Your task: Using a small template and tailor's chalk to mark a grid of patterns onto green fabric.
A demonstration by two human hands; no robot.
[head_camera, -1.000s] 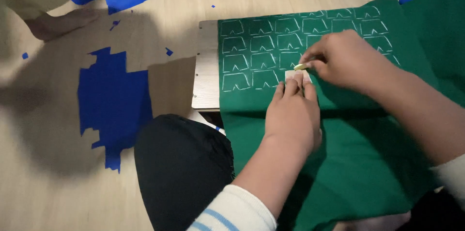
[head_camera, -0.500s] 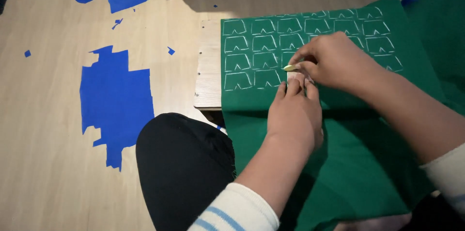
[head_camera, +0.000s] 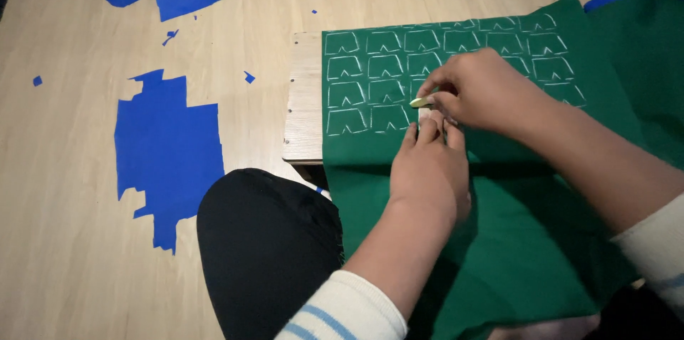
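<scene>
You've got about four rows of chalk shapes done on the green fabric (head_camera: 499,240), right hand (head_camera: 484,90) pinching the chalk (head_camera: 420,102) around 12 o'clock of your left hand (head_camera: 427,169), fingers flat on a small white template (head_camera: 426,116), and the near half's bare.

A low, pale wooden board table (head_camera: 305,98) is standing on the light wood-grain floor (head_camera: 64,240). A green felt cloth marked with rows of white chalk outlines (head_camera: 442,55) is lying over the tabletop, draping off toward five o'clock. Blue cut-out fabric pieces (head_camera: 171,147) are lying on the floor at nine and eleven o'clock.
</scene>
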